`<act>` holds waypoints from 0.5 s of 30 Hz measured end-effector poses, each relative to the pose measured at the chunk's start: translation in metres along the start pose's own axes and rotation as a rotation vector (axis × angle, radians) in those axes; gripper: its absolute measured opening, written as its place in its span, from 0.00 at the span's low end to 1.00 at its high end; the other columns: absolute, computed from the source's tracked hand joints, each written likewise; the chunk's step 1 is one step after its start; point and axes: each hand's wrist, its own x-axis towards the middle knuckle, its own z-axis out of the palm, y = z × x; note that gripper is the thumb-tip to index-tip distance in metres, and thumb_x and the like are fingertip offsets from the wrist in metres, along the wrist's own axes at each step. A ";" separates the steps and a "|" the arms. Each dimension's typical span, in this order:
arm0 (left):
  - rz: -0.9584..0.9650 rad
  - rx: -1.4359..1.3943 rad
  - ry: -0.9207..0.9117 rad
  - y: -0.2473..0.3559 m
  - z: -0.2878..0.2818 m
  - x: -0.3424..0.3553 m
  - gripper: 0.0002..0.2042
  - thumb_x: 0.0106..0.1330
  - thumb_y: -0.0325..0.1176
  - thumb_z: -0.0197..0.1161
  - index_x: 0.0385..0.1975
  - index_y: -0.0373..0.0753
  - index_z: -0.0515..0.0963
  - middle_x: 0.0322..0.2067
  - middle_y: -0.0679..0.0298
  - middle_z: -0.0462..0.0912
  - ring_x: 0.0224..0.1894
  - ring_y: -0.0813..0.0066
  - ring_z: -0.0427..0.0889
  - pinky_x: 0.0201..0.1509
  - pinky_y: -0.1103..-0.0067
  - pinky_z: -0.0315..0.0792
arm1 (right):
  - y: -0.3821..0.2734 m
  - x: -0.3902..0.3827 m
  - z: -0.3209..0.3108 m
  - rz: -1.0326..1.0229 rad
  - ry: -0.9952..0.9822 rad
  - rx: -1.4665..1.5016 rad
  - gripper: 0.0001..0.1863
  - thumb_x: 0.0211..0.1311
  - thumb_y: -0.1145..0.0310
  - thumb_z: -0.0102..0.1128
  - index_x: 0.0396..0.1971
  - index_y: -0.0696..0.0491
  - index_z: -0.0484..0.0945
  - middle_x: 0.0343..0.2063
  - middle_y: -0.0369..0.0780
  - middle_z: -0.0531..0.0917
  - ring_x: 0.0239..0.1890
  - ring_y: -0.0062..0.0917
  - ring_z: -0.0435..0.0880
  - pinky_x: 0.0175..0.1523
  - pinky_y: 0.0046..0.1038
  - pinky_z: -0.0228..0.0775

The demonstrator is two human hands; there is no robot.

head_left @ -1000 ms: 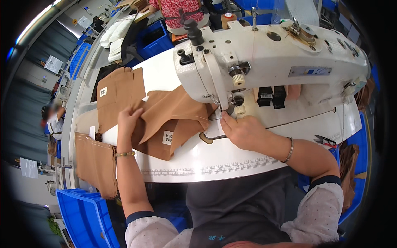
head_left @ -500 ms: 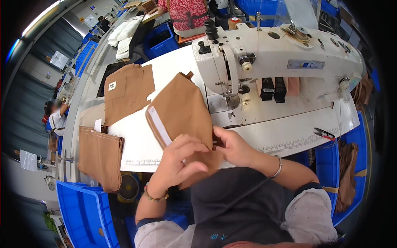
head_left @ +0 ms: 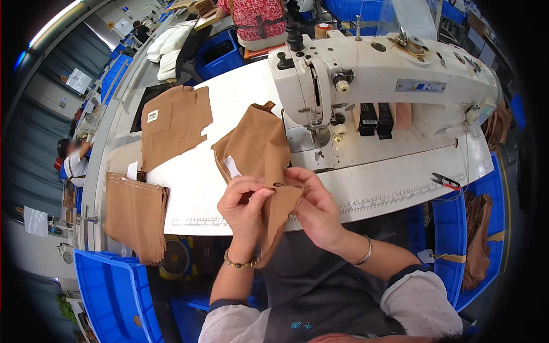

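A brown fabric piece (head_left: 260, 140) lies partly on the white sewing table, and its near end is lifted and folded between my hands. My left hand (head_left: 243, 200) pinches the fabric at a fold, thumb against fingers. On the other side of the same fold, my right hand (head_left: 314, 206) grips the cloth's edge. A pointed flap hangs down below the table's front edge. Part of a white strip (head_left: 231, 167) shows on the fabric beside my left hand. The white sewing machine (head_left: 366, 68) stands just beyond, its needle area apart from the cloth.
Stacked brown pieces (head_left: 134, 211) drape over the table's left edge, with more flat brown pieces (head_left: 174, 126) behind. Red-and-black thread snips (head_left: 446, 181) lie at the right. Blue bins (head_left: 114, 291) flank the table. A person in red (head_left: 258, 23) sits across.
My hands have turned and bunched the near end of the fabric. The white strip is now mostly covered, and a pointed flap stands out between my hands.
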 end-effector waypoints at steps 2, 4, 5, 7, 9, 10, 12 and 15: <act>-0.028 0.062 0.018 0.003 0.001 -0.002 0.06 0.57 0.19 0.75 0.30 0.32 0.83 0.35 0.60 0.84 0.37 0.74 0.81 0.41 0.80 0.75 | 0.004 0.003 0.004 -0.006 0.055 -0.120 0.25 0.74 0.74 0.58 0.68 0.58 0.65 0.59 0.40 0.77 0.61 0.21 0.77 0.64 0.25 0.71; 0.019 0.205 -0.074 0.002 0.002 -0.003 0.05 0.58 0.19 0.73 0.31 0.32 0.84 0.35 0.61 0.84 0.36 0.75 0.80 0.40 0.81 0.74 | 0.002 0.006 0.007 -0.114 -0.043 -0.358 0.22 0.71 0.79 0.59 0.63 0.60 0.71 0.58 0.39 0.77 0.61 0.21 0.77 0.61 0.25 0.72; -0.003 0.212 -0.092 0.005 0.002 -0.003 0.04 0.59 0.19 0.72 0.31 0.34 0.84 0.35 0.61 0.84 0.36 0.76 0.80 0.40 0.81 0.73 | 0.003 0.008 0.008 -0.153 0.030 -0.349 0.19 0.66 0.82 0.63 0.57 0.61 0.77 0.53 0.38 0.81 0.54 0.19 0.80 0.55 0.22 0.75; 0.084 0.260 -0.136 0.006 -0.002 -0.001 0.03 0.60 0.20 0.71 0.31 0.34 0.83 0.36 0.61 0.85 0.37 0.76 0.80 0.41 0.81 0.73 | -0.004 0.007 -0.008 -0.228 0.014 -0.587 0.19 0.64 0.82 0.65 0.55 0.62 0.78 0.49 0.38 0.83 0.50 0.18 0.81 0.52 0.22 0.75; 0.092 0.228 -0.130 0.008 -0.008 0.001 0.02 0.65 0.21 0.68 0.32 0.34 0.81 0.38 0.60 0.85 0.39 0.77 0.80 0.44 0.81 0.73 | -0.012 0.010 -0.011 -0.262 0.101 -0.810 0.17 0.60 0.80 0.70 0.49 0.61 0.81 0.33 0.36 0.87 0.36 0.15 0.83 0.43 0.20 0.75; 0.017 0.146 -0.081 0.010 -0.011 0.002 0.02 0.67 0.22 0.66 0.34 0.34 0.79 0.39 0.60 0.85 0.40 0.77 0.79 0.46 0.81 0.73 | -0.019 0.012 -0.010 -0.261 0.102 -0.811 0.17 0.60 0.80 0.70 0.49 0.61 0.81 0.33 0.36 0.87 0.36 0.15 0.83 0.43 0.20 0.75; -0.023 0.147 0.046 0.019 -0.019 0.008 0.05 0.78 0.29 0.57 0.38 0.36 0.72 0.34 0.70 0.76 0.35 0.86 0.68 0.42 0.87 0.65 | -0.036 0.017 -0.011 -0.170 0.197 -0.714 0.19 0.58 0.79 0.72 0.50 0.58 0.80 0.29 0.34 0.87 0.32 0.14 0.82 0.41 0.19 0.74; -0.005 0.225 -0.027 0.021 -0.032 0.014 0.06 0.79 0.31 0.55 0.37 0.38 0.70 0.33 0.72 0.74 0.33 0.87 0.66 0.40 0.87 0.64 | -0.055 0.018 -0.009 -0.178 0.152 -0.773 0.23 0.57 0.79 0.73 0.53 0.57 0.78 0.26 0.33 0.85 0.30 0.13 0.80 0.40 0.19 0.72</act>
